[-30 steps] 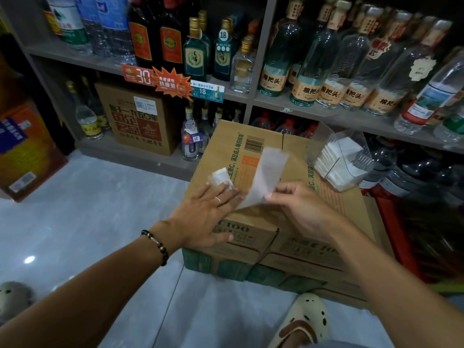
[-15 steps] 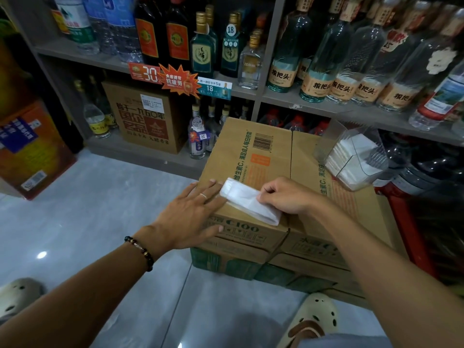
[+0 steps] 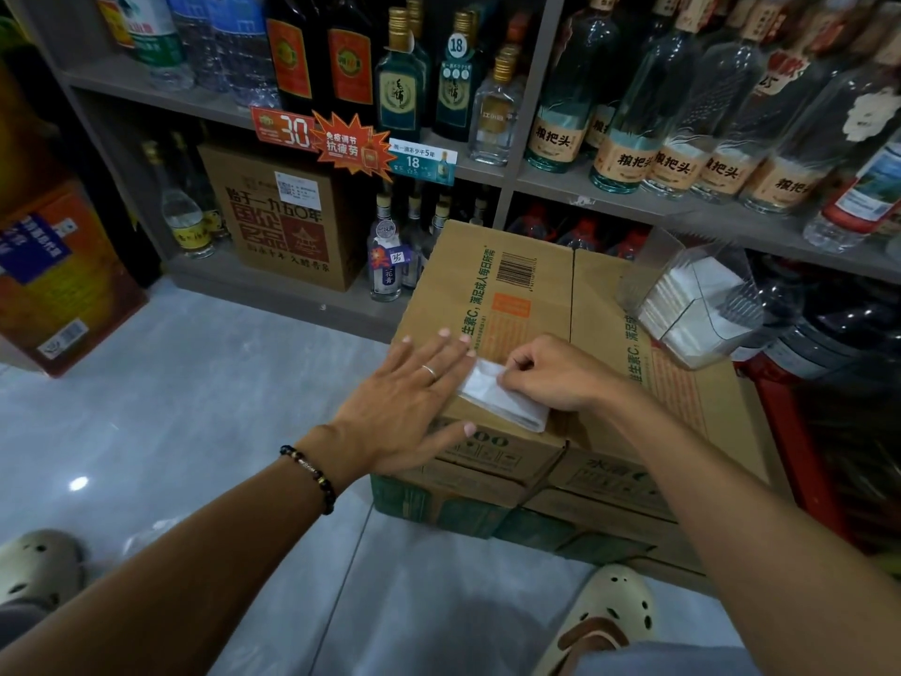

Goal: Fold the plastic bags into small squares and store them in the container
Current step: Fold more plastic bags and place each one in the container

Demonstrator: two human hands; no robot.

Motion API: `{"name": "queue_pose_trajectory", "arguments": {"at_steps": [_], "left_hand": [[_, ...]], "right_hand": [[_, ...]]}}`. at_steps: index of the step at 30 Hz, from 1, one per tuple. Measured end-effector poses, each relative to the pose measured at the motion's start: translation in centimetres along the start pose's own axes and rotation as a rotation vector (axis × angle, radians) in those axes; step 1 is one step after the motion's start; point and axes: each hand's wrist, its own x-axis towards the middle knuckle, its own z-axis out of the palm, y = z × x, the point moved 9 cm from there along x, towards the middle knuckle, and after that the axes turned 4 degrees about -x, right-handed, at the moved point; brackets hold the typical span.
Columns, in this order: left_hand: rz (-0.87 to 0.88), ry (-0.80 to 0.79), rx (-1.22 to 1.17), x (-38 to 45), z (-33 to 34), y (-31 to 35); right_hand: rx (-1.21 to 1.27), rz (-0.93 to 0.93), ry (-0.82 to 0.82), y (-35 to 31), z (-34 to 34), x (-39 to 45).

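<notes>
Left hand: the left hand (image 3: pixel 414 397) lies flat with straight fingers on the cardboard box (image 3: pixel 531 295), its fingertips pressing the left end of the plastic bag (image 3: pixel 502 400)
Right hand: the right hand (image 3: pixel 551 378) is curled, fingertips pinching the upper edge of the folded strip
Change: a second ago the bag stood up as a loose, longer strip lifted by the right hand; half a second ago it was laid down; now it is shorter, flatter and pinned from both ends
Meaning: another fold looks just made and is being creased; I judge at least one more fold is needed before a small square
Bag position: on the box top near its front edge, between the two hands, touching both
Container: the clear container (image 3: pixel 702 304) sits well to the right, holding white folded squares, apart from both hands
</notes>
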Motion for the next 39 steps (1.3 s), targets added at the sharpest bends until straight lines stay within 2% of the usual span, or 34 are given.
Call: {"name": "queue_pose_trajectory", "arguments": {"at_steps": [2,4,6,7,10,13,15,18,22,25,34,39], "left_hand": [[-0.038,-0.036,0.048,0.1,0.7,-0.1],[-0.074,-0.005,0.052,-0.2,0.6,-0.2],[-0.094,0.015,0.036,-0.3,0.4,-0.2],[-0.099,0.024,0.034,-0.4,0.4,-0.1],[-0.119,0.009,0.039,-0.4,0.3,0.0],[-0.129,-0.019,0.030,-0.7,0.2,0.1],[-0.143,-0.021,0.071,-0.9,0.1,0.2],[-0.181,0.058,0.121,-0.8,-1.3,1.2],[-0.062,0.044,-0.047,1.6,-1.7,5.7],[-0.102,-0.017,-0.185,2.7,-0.3,6.9],[-0.198,-0.088,-0.111,1.0,0.8,3.9],[-0.219,-0.082,-0.054,-0.5,0.2,1.7]], "right_hand": [[0.105,-0.025,0.082,0.1,-0.9,-0.4],[0.242,-0.033,0.277,0.7,-2.9,-1.4],[0.177,-0.072,0.427,0.7,-4.2,-3.0],[0.048,-0.118,0.437,0.3,-4.0,-3.8],[-0.435,-0.258,0.260,-0.3,0.1,-5.4],[-0.635,-0.185,0.070,2.5,3.7,-6.0],[-0.657,-0.166,0.054,3.5,4.4,-6.2],[-0.655,-0.175,0.092,3.7,4.5,-6.0],[-0.605,-0.206,0.136,3.7,4.7,-5.7],[-0.553,-0.238,0.158,3.8,4.7,-5.7],[-0.597,-0.212,0.111,3.6,4.5,-5.7],[-0.566,-0.223,0.160,3.2,3.9,-6.0]]}}
